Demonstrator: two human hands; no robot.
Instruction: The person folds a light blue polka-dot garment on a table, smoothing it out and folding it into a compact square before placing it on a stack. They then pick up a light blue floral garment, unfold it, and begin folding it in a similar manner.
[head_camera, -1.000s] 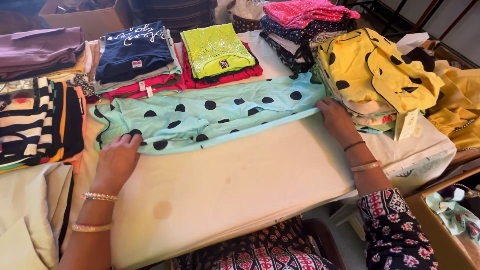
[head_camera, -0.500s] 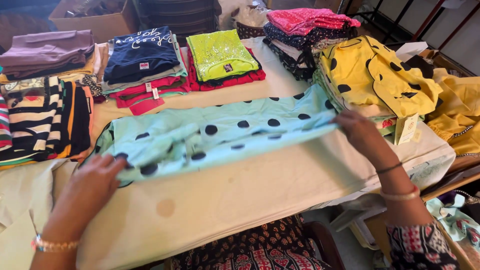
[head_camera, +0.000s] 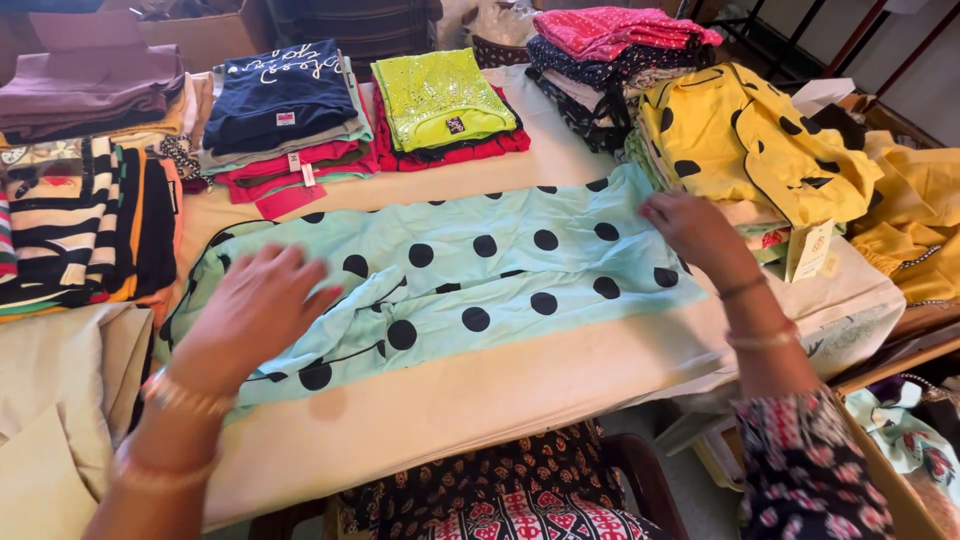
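Even soft daylight, faint shadows, left hand (head_camera: 250, 315) perhaps motion-blurred

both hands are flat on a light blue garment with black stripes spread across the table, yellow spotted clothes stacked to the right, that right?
Not quite: the head view shows the light blue garment has black polka dots, not stripes. The rest holds: the left hand and the right hand lie flat on it, spread across the table, with the yellow spotted clothes stacked to the right.

A mint polka-dot garment (head_camera: 470, 275) is spread flat on the cream-covered table (head_camera: 520, 385), pressed by the left hand (head_camera: 250, 310) and the right hand (head_camera: 690, 228); folded clothes (head_camera: 440, 100) are stacked behind.
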